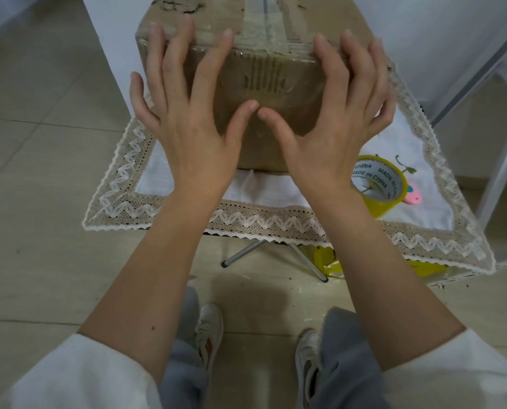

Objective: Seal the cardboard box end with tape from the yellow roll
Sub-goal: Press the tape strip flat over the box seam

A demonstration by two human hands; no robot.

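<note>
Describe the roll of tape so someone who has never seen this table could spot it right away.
Start at the brown cardboard box on the lace-edged white tablecloth. Beside the box's near right corner, just past the right hand, sits the yellow tape roll. Its white core reads "MADE IN CHINA", unlike the small pink object behind it.

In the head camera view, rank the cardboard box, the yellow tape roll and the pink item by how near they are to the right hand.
1. Cardboard box: under the right hand, fingers pressing on it.
2. Yellow tape roll: on the cloth just right of the wrist.
3. Pink item: farther right, behind the roll.
</note>
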